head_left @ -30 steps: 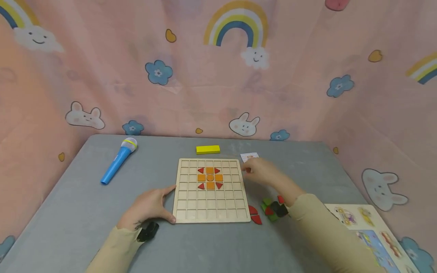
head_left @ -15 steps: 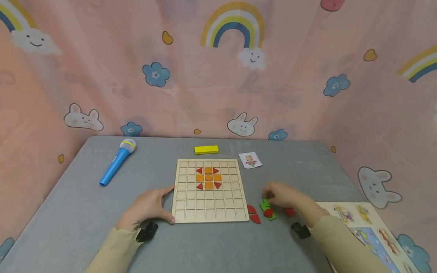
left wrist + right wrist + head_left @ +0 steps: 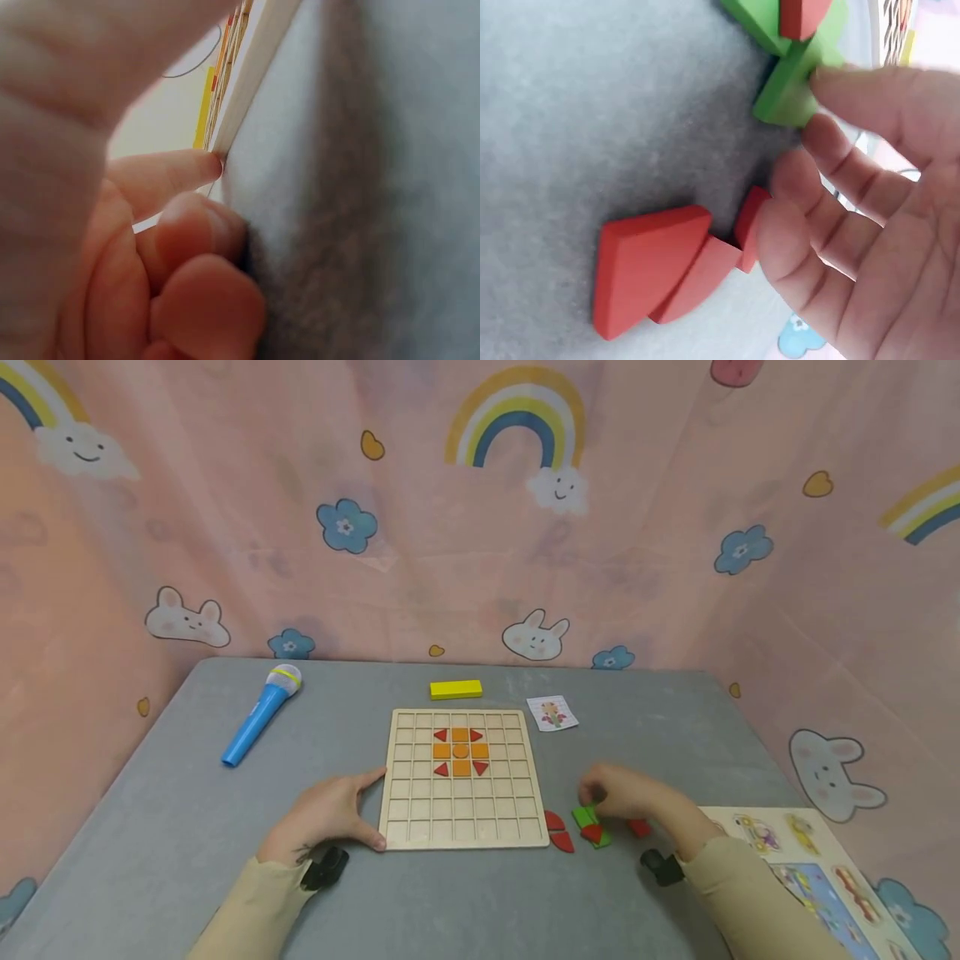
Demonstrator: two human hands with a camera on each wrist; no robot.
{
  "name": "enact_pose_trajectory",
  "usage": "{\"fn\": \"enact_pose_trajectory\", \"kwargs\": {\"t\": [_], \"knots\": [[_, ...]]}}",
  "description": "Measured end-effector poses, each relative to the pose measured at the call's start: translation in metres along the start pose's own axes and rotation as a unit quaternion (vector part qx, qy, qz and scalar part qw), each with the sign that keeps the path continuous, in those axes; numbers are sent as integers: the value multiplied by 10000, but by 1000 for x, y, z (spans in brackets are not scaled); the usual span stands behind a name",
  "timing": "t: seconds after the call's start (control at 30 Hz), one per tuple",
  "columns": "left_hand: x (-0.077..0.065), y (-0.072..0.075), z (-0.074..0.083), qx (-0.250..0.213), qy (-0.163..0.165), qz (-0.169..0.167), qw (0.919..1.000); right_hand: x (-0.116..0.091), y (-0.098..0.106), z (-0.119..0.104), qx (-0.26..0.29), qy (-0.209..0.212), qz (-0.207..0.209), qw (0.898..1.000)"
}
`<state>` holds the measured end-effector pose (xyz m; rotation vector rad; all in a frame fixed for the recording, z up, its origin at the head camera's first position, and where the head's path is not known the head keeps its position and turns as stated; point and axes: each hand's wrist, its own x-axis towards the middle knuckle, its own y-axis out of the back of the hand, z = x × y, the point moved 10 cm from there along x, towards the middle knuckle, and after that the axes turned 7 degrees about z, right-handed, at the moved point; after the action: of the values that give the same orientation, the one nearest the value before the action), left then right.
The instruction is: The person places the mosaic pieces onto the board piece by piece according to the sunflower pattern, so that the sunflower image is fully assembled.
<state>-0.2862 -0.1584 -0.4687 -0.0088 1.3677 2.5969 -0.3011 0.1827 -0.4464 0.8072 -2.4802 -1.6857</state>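
A wooden grid board (image 3: 465,820) lies flat, with orange squares (image 3: 461,767), an orange round piece and red triangles set near its middle. My left hand (image 3: 322,814) rests at the board's left edge, thumb and index finger stretched out against it, the other fingers bent on the table in the left wrist view. Right of the board, my right hand (image 3: 630,789) pinches a green block (image 3: 784,91) between thumb and index finger. Beside that block lie more green blocks (image 3: 583,816), topped by a red piece (image 3: 592,833). Several red blocks (image 3: 649,259) lie below the other fingers in the right wrist view.
Two red curved pieces (image 3: 561,842) sit at the board's lower right corner. Behind the board are a yellow block (image 3: 456,690) and a small picture card (image 3: 552,713). A toy microphone (image 3: 258,718) lies left; a picture board (image 3: 832,877) lies right, partly under the right arm.
My right hand has come from beside the picture card down to the green blocks, uncovering the card, and now pinches a green block. The left hand stays at the board's edge.
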Motion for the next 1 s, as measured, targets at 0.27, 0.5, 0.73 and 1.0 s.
{"fn": "enact_pose_trajectory", "kwargs": {"t": [0.27,0.5,0.73,1.0], "knots": [[0,-2,1,177,-123,-92,9997,-2,-5,2,177,-93,-284,9994],[1,-1,0,250,-85,-53,9996,5,0,0,490,-256,-283,9981],[0,0,2,260,-124,-45,9996,38,20,-48,940,337,547,9935],[0,-1,3,288,-147,-21,9995,78,-1,-125,963,819,722,9893]]}}
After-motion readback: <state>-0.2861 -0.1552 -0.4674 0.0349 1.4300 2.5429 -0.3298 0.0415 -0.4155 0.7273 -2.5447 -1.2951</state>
